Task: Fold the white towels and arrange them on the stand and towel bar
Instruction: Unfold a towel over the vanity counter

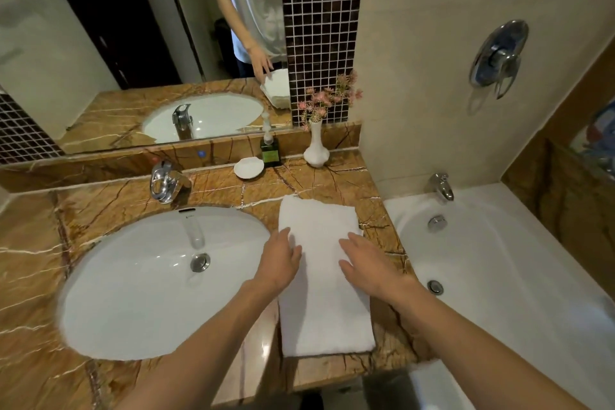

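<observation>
A folded white towel is laid on the marble counter, right of the sink. It is pressed flat by the left hand and right hand, fingers spread, nothing gripped.

Both forearms bare to the frame edge; no sleeves, watch or rings visible on left hand or right hand. Mirror reflection: loose white short-sleeved T-shirt, red printed lettering on chest.
</observation>
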Available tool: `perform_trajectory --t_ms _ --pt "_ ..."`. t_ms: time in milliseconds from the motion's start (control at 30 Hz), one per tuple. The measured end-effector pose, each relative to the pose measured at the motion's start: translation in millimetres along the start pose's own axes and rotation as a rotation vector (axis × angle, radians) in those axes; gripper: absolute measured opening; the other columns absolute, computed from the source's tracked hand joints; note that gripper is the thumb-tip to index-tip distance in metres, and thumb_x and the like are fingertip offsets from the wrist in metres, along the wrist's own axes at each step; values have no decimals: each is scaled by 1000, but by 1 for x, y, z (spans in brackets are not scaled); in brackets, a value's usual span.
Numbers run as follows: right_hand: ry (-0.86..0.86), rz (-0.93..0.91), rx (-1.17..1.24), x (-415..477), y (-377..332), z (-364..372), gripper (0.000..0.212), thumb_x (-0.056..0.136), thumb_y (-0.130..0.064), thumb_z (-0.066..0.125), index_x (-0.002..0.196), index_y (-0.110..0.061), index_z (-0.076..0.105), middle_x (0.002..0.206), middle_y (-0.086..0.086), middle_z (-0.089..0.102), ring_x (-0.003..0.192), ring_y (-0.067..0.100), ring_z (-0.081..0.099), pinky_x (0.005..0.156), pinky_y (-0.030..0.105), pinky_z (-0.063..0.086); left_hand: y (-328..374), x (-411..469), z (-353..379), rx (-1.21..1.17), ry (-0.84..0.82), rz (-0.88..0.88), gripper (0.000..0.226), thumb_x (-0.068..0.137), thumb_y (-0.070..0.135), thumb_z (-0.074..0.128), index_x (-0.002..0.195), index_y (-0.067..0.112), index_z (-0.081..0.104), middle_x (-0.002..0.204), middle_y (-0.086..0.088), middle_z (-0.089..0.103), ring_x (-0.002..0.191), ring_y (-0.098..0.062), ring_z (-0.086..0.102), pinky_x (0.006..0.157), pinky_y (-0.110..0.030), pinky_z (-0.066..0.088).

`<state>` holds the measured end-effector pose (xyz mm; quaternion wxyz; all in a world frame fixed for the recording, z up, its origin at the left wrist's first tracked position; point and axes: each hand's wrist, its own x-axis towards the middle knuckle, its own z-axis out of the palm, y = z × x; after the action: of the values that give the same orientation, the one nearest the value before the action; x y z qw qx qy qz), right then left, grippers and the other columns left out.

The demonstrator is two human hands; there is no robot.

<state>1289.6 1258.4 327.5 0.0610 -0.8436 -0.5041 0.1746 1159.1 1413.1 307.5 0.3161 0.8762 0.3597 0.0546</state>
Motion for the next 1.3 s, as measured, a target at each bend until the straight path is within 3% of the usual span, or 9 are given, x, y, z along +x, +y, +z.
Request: perform_trajectory --t_ms 200,400,567,667,767,933,1100,1200,1300 --pt "-8 94 35 53 14 -10 49 103 -34 33 146 -12 30 151 11 30 137 26 31 108 34 32 -6 64 -10 -109 19 -66 52 96 23 52 142 6 35 141 -14 46 129 -29 43 103 -33 35" --pt "-66 129 75 85 17 -17 53 103 -37 30 152 -17 20 159 9 18 144 26 20 114 39 27 -12 104 -11 -217 37 -160 35 93 23 57 121 5 48 96 -14 61 95 -33 59 72 -36 44" --pt "-83 133 110 104 24 -14 55 102 -39 32 152 -20 20 158 8 21 144 27 22 115 40 26 -6 123 -16 -319 99 -176 47 87 22 67 128 5 51 74 -8 60 73 -21 57 63 -30 41" --pt "-96 121 135 111 29 -10 56 101 -41 34 152 -22 20 158 6 22 144 26 21 115 42 26 -1 131 -19 -331 56 -122 23 84 25 72 90 5 64 68 -3 56 68 -20 51 59 -29 34" --pt "-98 114 171 112 33 -11 56 100 -41 36 151 -24 21 157 5 24 142 26 24 114 43 28 5 129 -22 -312 60 -35 34 85 23 68 59 13 49 54 5 40 54 -12 36 52 -30 25" --pt "-22 58 270 112 35 -27 54 99 -38 40 150 -28 24 155 -1 26 141 23 27 112 44 31 22 111 -37 -341 58 66 28 90 21 61 66 9 59 60 -1 52 59 -13 42 57 -33 32" --pt "69 -27 356 108 29 -42 50 99 -33 44 147 -31 29 153 -7 31 141 14 26 117 43 23 43 91 -58 -324 36 108 10 91 21 61 87 18 70 86 0 70 84 -16 62 78 -36 49" --pt "147 -85 317 102 29 -52 32 96 -31 46 127 -36 45 128 -13 47 126 9 38 111 41 24 52 75 -65 -302 67 182 11 91 17 61 90 14 72 88 -1 70 85 -17 62 78 -37 49" --pt "155 -85 316 91 31 -63 19 91 -33 50 109 -35 46 109 -14 45 108 8 41 100 36 30 54 55 -68 -326 123 200 13 91 16 61 86 22 71 86 8 70 83 -11 62 74 -29 48"
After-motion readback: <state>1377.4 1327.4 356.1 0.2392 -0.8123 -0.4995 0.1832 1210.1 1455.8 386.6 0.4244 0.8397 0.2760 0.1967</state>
